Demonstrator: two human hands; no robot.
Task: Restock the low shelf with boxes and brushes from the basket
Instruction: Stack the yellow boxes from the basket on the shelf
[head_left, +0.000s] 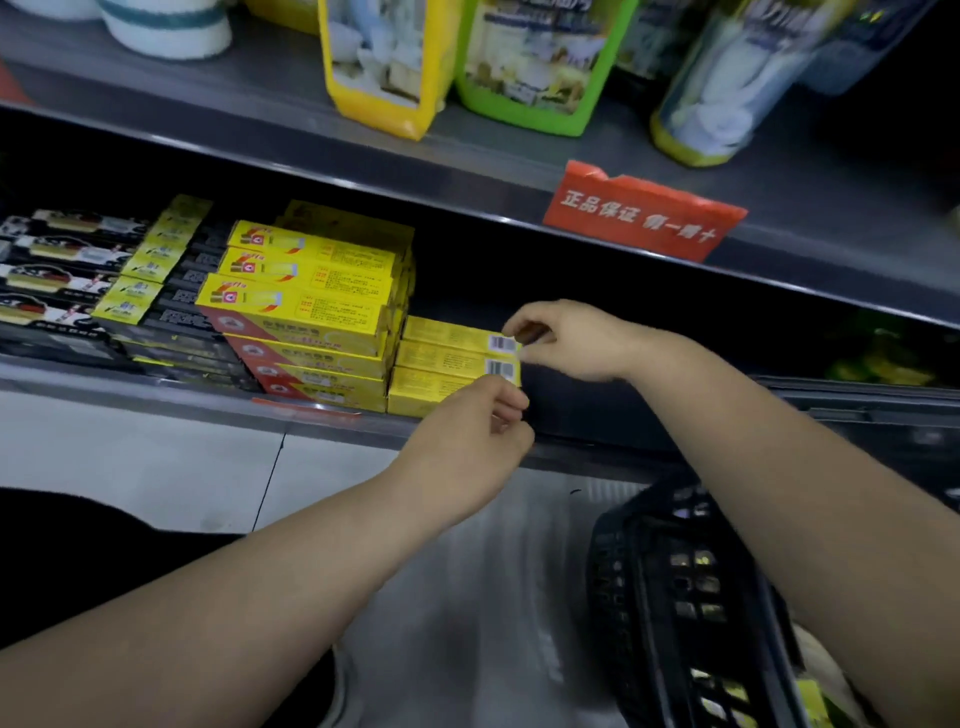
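A grey metal upper shelf (249, 109) runs across the top and slopes down to the right. A red paper sign (644, 215) with white characters lies at its front edge, toward the right end. Behind the sign stand a yellow pouch (384, 67) and a green pouch (540, 62), and a white roll with a teal band (166, 26) sits near the left end. Under it, the low shelf (104, 387) has a grey front lip and a dark, shadowed recess. The floor (130, 467) is pale glossy tile with a dark joint. The light is dim.
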